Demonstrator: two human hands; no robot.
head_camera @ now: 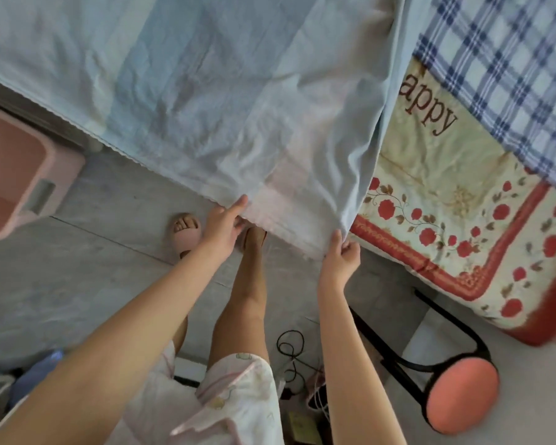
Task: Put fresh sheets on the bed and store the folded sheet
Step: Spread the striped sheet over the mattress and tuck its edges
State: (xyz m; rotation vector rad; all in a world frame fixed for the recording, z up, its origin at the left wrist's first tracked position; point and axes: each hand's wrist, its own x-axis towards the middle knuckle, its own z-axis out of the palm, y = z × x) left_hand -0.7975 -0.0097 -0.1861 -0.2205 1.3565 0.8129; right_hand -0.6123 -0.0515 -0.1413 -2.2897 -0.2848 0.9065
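both hands, left (223, 224) and right (341, 252), pinch the near hem of the pale blue cotton sheet (206, 91), draped across the bed over the floral quilted pad (463, 226). best to pull evenly and keep the hem level so the pad's exposed corner gets covered.

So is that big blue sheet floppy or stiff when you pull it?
Probably floppy: the sheet sags and wrinkles between the left hand and the right hand pinching its edge. Likely light too, since a pinch of the fingers seems enough to lift it. Let go, it would probably fall limp.
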